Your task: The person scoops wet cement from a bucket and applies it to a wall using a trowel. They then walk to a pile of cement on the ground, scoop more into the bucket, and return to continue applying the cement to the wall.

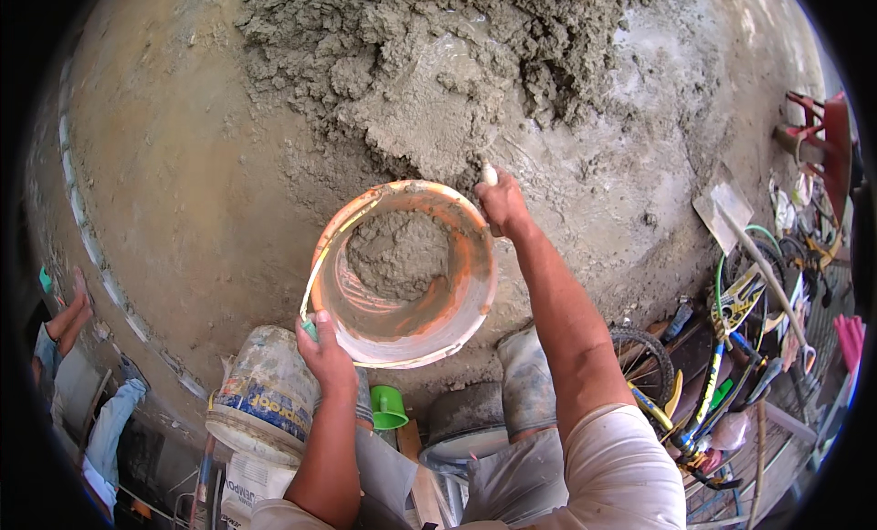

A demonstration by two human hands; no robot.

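Note:
An orange bucket (475, 256), smeared with grey, stands tilted in front of me with its opening facing up. Wet grey mortar (398, 254) lies inside it. My left hand (326, 352) is closed on the bucket's handle at the near left rim, where a bit of green grip shows. Just beyond the right rim, my right hand (502, 203) grips a hand tool with a pale handle (490, 174); its working end is hidden. A large heap of wet mortar (429, 82) spreads over the ground past the bucket.
Near my legs stand a dirty white bucket (265, 384), a green dipper (389, 408) and a black tub (466, 420). To the right are a bicycle (713, 384), a shovel (744, 228) and a red wheelbarrow (827, 146). Another person's legs (68, 320) show at far left.

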